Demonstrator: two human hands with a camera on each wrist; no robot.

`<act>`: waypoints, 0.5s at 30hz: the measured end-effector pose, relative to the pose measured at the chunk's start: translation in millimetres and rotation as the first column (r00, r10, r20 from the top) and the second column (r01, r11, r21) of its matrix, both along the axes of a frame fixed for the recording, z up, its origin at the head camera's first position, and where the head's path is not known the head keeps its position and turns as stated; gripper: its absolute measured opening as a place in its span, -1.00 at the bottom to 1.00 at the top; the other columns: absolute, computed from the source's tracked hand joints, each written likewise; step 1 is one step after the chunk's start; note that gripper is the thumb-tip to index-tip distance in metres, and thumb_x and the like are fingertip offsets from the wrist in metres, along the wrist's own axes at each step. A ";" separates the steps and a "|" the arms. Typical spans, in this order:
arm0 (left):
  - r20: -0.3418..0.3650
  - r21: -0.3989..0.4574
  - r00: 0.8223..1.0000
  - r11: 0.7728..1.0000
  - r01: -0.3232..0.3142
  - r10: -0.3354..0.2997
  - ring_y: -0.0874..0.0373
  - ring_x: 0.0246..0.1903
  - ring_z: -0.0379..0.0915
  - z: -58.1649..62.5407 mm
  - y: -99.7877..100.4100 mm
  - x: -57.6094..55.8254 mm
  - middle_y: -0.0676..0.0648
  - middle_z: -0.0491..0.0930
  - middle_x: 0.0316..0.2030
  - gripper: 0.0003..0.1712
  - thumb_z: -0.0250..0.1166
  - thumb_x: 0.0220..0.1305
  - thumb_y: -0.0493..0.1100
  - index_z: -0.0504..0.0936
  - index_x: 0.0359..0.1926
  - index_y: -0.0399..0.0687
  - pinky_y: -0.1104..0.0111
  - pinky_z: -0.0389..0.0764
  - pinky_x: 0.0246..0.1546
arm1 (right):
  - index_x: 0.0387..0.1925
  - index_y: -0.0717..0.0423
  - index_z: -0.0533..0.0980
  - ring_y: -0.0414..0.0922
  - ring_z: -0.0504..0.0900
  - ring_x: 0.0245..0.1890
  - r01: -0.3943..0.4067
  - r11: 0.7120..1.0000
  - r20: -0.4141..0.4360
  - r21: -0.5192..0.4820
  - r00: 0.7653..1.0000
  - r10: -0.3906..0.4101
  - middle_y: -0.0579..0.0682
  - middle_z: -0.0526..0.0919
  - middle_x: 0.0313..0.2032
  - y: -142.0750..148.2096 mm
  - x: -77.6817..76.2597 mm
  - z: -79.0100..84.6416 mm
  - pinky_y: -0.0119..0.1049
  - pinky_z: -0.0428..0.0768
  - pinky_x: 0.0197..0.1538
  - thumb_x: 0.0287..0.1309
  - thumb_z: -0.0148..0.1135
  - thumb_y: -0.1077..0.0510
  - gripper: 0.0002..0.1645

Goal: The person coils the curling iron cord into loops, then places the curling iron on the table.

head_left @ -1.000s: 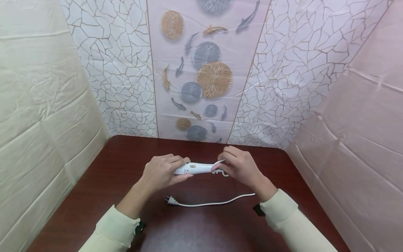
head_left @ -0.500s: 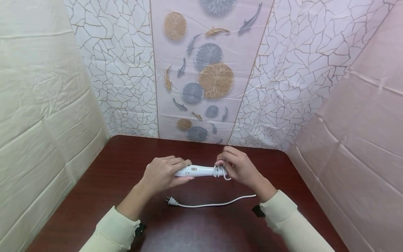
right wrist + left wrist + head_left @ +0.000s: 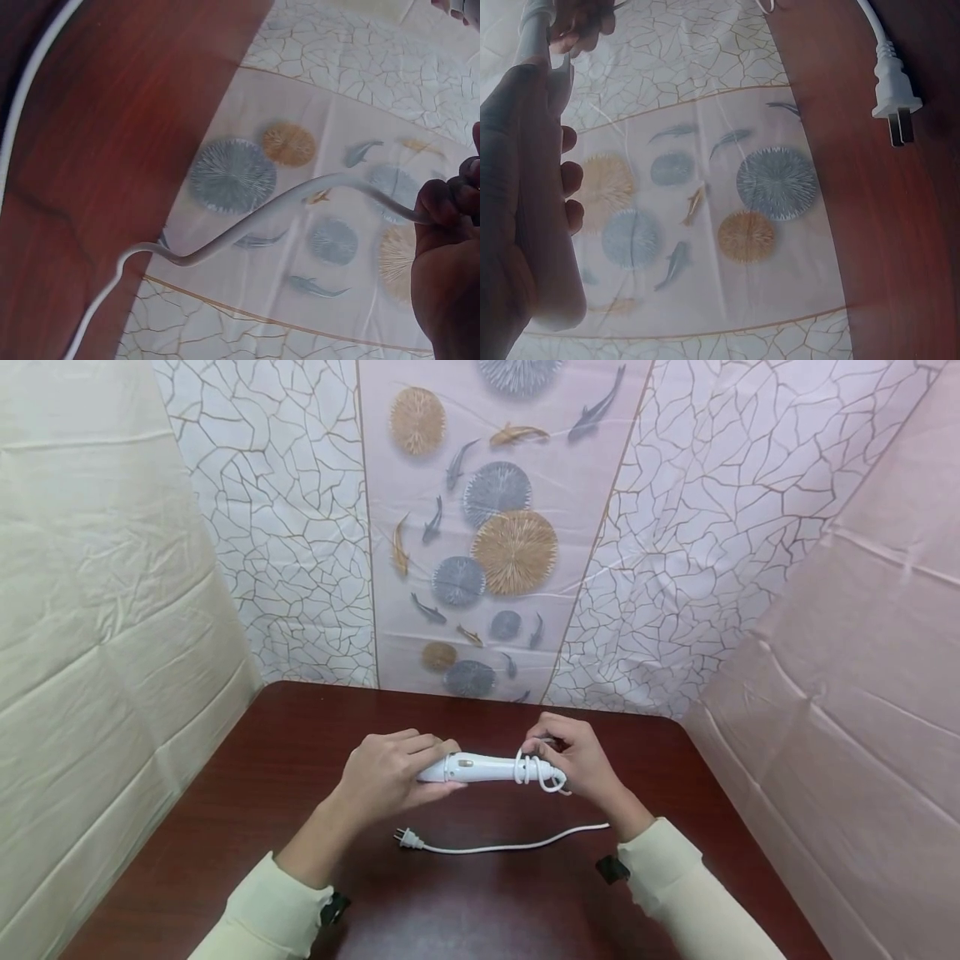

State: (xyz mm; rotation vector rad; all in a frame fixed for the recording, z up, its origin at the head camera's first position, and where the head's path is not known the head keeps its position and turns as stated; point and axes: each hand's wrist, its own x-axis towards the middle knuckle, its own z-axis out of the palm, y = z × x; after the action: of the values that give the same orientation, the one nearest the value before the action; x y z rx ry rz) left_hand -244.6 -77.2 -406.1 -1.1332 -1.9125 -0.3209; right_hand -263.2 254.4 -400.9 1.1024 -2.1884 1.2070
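My left hand (image 3: pixel 386 770) grips the wide end of a white styling iron (image 3: pixel 487 767), which lies crosswise above the table. A small gold-toned switch shows on its handle. The white power cord (image 3: pixel 528 770) is looped round the handle's right end. There my right hand (image 3: pixel 579 758) pinches a length of cord between thumb and fingers. In the left wrist view the iron's rounded wide end (image 3: pixel 555 292) shows beneath my fingers. The right wrist view has the cord (image 3: pixel 255 217) running from my right fist down towards the table. The two-pin plug (image 3: pixel 409 838) lies on the table nearer me.
The dark red table (image 3: pixel 300 718) has rounded far corners. Behind it hangs a patterned cloth (image 3: pixel 465 568), with plain cream cloth walls on the left and right. A loose stretch of cord (image 3: pixel 510 846) trails from the plug towards my right wrist.
My right hand has worked the cord round the handle's end and moved slightly right, so more loops show there. The left hand keeps its grip, and the plug stays put on the table.
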 end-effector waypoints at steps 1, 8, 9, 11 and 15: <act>-0.003 0.001 1.000 1.000 -0.002 0.002 0.20 -0.41 0.70 1.2 -0.7 -0.1 0.14 0.85 -0.21 -0.43 0.66 0.13 0.27 0.85 0.05 0.08 0.38 0.61 -0.53 | -0.28 0.00 0.76 -0.33 0.43 -0.46 0.002 1.000 0.008 -0.012 1.000 -0.002 -0.08 0.69 -0.39 0.2 0.1 -1.7 -0.40 0.39 -0.46 0.33 0.43 0.41 -0.77; -0.038 0.013 0.999 1.000 -0.013 0.014 0.20 -0.41 0.69 3.6 -2.7 -2.0 0.13 0.85 -0.22 -0.42 0.68 0.10 0.26 0.84 0.05 0.09 0.38 0.60 -0.55 | -0.22 0.10 0.70 -0.33 0.45 -0.45 -0.022 0.995 0.087 -0.100 0.996 0.031 -0.01 0.63 -0.40 -6.1 3.5 -19.0 -0.41 0.47 -0.41 0.48 0.24 0.43 -0.77; -0.041 0.014 0.999 1.000 -0.013 0.013 0.20 -0.41 0.69 3.4 -2.6 -2.1 0.13 0.85 -0.23 -0.42 0.68 0.10 0.26 0.84 0.06 0.09 0.38 0.60 -0.55 | -0.22 0.10 0.69 -0.34 0.45 -0.44 -0.014 0.994 0.099 -0.106 0.995 0.025 -0.01 0.63 -0.40 -7.4 4.8 -22.0 -0.41 0.48 -0.39 0.50 0.22 0.43 -0.76; -0.041 0.017 0.999 1.000 -0.012 0.012 0.20 -0.41 0.70 3.2 -2.2 -1.6 0.13 0.85 -0.23 -0.42 0.68 0.10 0.26 0.84 0.05 0.08 0.38 0.61 -0.54 | -0.23 0.09 0.68 -0.33 0.47 -0.41 0.014 0.994 0.108 -0.105 0.994 -0.002 -0.02 0.63 -0.40 -9.6 7.4 -27.8 -0.40 0.51 -0.33 0.53 0.18 0.43 -0.74; -0.041 0.024 0.999 1.000 -0.010 0.011 0.19 -0.41 0.70 4.1 -1.2 -0.6 0.13 0.84 -0.23 -0.44 0.67 0.13 0.25 0.85 0.04 0.06 0.38 0.63 -0.52 | -0.24 0.03 0.65 -0.26 0.54 -0.37 0.100 0.993 0.090 -0.069 0.991 -0.094 -0.05 0.66 -0.37 -13.0 13.2 -34.6 -0.36 0.57 -0.22 0.57 0.18 0.33 -0.77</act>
State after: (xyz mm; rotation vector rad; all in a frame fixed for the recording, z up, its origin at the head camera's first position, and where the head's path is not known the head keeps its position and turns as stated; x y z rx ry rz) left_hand -245.1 -78.4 -402.0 -1.1061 -1.8729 -0.3116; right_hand -250.0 241.4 -435.5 0.9189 -2.2149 1.3042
